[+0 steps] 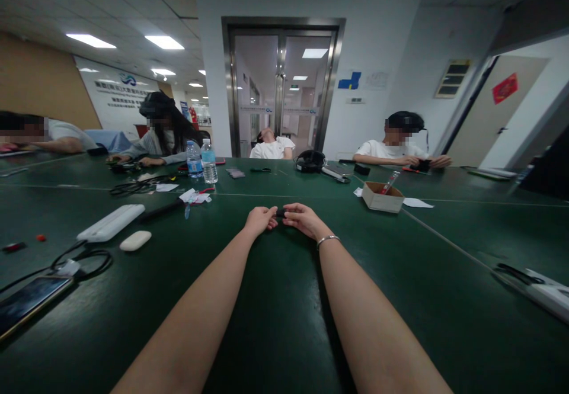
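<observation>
A small black object is held between my two hands, just above the green table. My left hand pinches its left end with thumb and fingers. On its right end are the fingertips of my right hand, which has a silver bracelet at the wrist. The object's ends are covered by my fingers, and its details are too small to tell.
Left of my arms lie a white power bank, a white oval case, a phone and cables. Two water bottles, a headset and a small box stand farther off. Several people sit around the table.
</observation>
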Demonstrator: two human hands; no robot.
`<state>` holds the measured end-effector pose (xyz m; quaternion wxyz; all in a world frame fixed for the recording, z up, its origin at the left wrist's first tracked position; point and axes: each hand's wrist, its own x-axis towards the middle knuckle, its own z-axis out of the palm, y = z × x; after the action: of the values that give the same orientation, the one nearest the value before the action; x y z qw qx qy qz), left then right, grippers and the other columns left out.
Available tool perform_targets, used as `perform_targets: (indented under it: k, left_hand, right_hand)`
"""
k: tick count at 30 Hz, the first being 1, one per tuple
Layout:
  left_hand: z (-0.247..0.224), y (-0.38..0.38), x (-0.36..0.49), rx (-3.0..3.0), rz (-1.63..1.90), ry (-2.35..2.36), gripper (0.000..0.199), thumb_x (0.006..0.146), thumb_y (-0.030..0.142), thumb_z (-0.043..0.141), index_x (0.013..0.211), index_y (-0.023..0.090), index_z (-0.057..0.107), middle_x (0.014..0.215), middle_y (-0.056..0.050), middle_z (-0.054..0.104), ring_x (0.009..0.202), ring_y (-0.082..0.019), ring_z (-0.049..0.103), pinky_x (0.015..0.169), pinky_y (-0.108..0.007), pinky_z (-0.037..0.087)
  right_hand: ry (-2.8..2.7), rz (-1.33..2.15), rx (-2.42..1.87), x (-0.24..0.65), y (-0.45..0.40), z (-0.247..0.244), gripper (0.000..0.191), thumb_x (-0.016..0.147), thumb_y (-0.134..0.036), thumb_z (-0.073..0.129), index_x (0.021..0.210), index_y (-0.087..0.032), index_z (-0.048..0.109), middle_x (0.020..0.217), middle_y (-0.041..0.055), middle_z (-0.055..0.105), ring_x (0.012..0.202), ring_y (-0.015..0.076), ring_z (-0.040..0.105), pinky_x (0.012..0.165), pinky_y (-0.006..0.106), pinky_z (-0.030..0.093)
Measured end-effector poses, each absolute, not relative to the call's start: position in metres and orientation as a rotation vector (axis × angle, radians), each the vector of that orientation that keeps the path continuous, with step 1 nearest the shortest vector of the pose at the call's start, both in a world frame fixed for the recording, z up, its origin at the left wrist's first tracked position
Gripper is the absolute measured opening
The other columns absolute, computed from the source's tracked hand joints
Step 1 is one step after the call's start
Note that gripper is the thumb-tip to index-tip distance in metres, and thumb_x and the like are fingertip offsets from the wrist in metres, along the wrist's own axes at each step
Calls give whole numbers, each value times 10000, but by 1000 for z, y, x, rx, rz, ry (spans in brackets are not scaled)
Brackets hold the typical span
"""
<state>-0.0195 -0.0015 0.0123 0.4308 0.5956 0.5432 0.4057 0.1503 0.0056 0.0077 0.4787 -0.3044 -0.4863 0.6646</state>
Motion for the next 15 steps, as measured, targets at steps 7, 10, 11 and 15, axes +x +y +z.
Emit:
perform_targets:
  k: [7, 10, 11, 15]
  left_hand:
    - [13, -5, -21, 1416, 1082, 1169, 193, 776, 297, 585, 797, 109, 549, 675, -45, 608, 579, -91, 562, 532, -190, 444]
    - [14, -8, -21, 1462, 1122, 1104, 206, 752, 270, 615, 885, 132, 540, 736, -35, 597, 647, -93, 566, 524, -164, 431]
    - [14, -8, -20, 1475, 1120, 1107, 212, 763, 285, 599, 900, 137, 537, 730, -31, 589, 631, -88, 557, 516, -161, 428]
    - [12, -7, -18, 1521, 1099, 1167, 200, 839, 316, 457, 900, 145, 540, 632, 3, 517, 512, -64, 486, 465, -156, 400]
  right_hand:
    - [-1127, 1631, -791, 149, 3, 12, 147, 743, -16, 628, 857, -100, 591, 790, 79, 635, 579, 138, 641, 564, 231, 562]
    - [-1119, 1628, -780, 149, 3, 13, 116, 749, -34, 634, 833, -99, 588, 765, 72, 633, 554, 131, 632, 540, 222, 554]
    - [-1119, 1627, -779, 149, 3, 12, 112, 751, -39, 637, 831, -100, 588, 761, 69, 633, 550, 129, 630, 536, 220, 552]
    - [-1136, 1642, -775, 149, 4, 12, 118, 759, -33, 623, 852, -98, 591, 788, 74, 637, 553, 128, 632, 534, 218, 550]
